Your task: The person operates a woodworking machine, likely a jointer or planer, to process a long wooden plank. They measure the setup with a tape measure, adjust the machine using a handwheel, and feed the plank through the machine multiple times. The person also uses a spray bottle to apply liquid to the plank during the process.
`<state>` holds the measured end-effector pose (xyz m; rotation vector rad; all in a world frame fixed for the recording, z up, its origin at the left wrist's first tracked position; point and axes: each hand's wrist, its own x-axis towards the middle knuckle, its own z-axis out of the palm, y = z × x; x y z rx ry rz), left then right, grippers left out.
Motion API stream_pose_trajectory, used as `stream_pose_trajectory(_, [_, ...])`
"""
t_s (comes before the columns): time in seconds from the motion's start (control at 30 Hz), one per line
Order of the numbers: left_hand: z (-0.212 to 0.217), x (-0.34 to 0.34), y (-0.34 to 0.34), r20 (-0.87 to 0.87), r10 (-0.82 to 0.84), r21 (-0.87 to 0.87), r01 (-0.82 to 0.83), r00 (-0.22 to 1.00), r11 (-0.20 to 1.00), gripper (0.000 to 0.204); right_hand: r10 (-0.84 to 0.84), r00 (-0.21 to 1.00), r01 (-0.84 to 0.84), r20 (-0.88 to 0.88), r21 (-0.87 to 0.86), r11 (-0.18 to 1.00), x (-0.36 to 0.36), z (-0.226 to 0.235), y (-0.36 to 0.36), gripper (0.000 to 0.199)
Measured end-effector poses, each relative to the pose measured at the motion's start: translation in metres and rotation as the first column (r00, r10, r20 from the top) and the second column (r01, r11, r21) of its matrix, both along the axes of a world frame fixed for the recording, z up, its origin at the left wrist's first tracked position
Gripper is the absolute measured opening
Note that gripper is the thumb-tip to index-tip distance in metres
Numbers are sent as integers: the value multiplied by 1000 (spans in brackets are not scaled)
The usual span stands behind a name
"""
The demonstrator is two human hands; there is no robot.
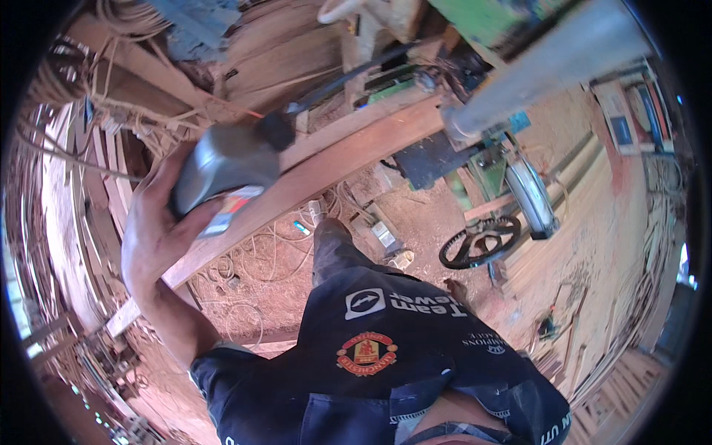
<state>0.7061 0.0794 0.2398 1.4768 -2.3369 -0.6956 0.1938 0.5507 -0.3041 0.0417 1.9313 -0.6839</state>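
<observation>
- Gripping a grey plastic bottle [222, 159] with a black cap [276, 131], the person's left hand [159, 222] has its fingers closed around the bottle's lower end, over a red and white label.
- Bottle position: tilted, cap pointing up and away from the person, held just above a long reddish wooden plank [326, 167] that runs diagonally across the view.
- Right hand: not in view, so the state of its fingers cannot be told.
- Beyond the plank, on its far side, lie stacked boards and tangled cords (details blurred).
- Below the plank, on the person's side, a sawdust-covered floor [415, 222] holds a black handwheel [480, 242] and a green machine frame [489, 174].
- Nearest the viewer, the person's dark shirt [386, 356] with a red crest fills the lower middle.
</observation>
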Motion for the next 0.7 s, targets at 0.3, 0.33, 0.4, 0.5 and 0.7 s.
stream_pose_trajectory(0.3, [19,-43,-79,189,-401,-293,442,896,848,80,504,852,-524,-145,-212,825,40,20,1,38])
stream_pose_trajectory(0.33, [20,-48,-87,198,-413,-251,453,889,855,80,394,919,-393,-31,-156,906,46,29,-9,39])
stream_pose_trajectory(0.4, [24,-57,-100,226,-447,-231,494,865,838,79,82,988,-83,129,5,996,58,46,-30,41])
stream_pose_trajectory(0.5, [28,-77,-114,304,-490,-342,574,817,744,74,17,988,-23,155,38,999,72,58,-56,44])
stream_pose_trajectory(0.7, [38,-123,-111,393,-452,-388,590,801,708,49,42,989,-45,141,18,999,79,55,-57,45])
